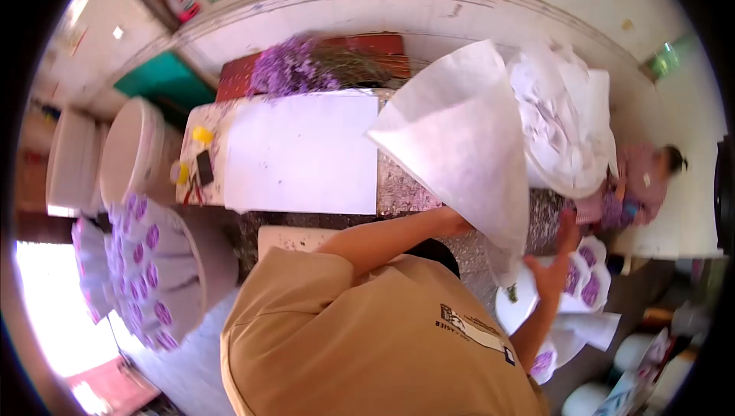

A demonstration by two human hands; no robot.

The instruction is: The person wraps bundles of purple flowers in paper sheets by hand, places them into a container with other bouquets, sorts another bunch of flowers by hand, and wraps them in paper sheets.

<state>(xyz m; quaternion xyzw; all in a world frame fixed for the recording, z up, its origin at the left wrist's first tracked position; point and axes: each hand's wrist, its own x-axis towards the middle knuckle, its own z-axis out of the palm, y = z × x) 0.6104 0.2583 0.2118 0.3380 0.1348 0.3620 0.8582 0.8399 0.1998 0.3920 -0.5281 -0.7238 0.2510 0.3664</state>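
head view: the white paper cone (467, 136) could spring open or crumple, since the left hand (455, 221) alone seems to bear it, low at one side, while its broad mouth flares loose. a sideways swing might knock it against the heaped white paper (563, 129) just beside it, or drag its pointed corner over the flat sheets (302, 159) on the desk (402, 192). the left forearm reaches across in front of the body, the hand closed on the paper, its fingers mostly hidden. the right hand (550, 272) is open, fingers spread and pointing up, thumb out, near the cone's narrow lower end but apart from it.
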